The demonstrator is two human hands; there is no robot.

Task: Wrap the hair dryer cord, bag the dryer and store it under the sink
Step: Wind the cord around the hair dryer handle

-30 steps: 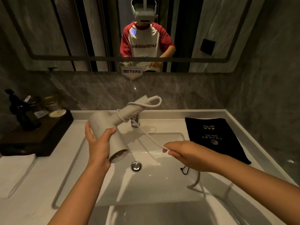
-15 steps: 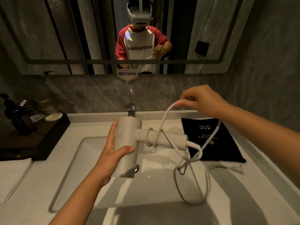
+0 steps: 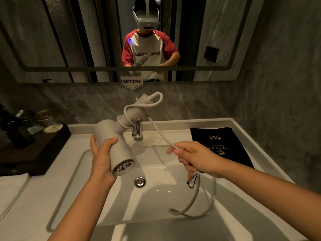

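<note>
My left hand (image 3: 101,156) grips the barrel of a pale grey hair dryer (image 3: 114,145) above the white sink (image 3: 156,202), grille end toward me and handle pointing up and away. Its cord (image 3: 161,134) is looped twice around the handle, then runs down to my right hand (image 3: 194,157), which pinches it. The slack hangs from that hand and curls in the basin. A black drawstring bag (image 3: 218,145) with gold print lies flat on the counter at the right, behind my right hand.
A chrome faucet (image 3: 137,130) stands behind the dryer, and the drain plug (image 3: 140,181) sits in the basin. A dark wooden tray (image 3: 34,150) with bottles and jars is at the left. A folded white towel (image 3: 12,190) lies at the front left. The mirror reflects a person.
The dryer has turned so its handle points up and back instead of to the right. My right hand has dropped from high near the wall to low over the basin, carrying the cord.
</note>
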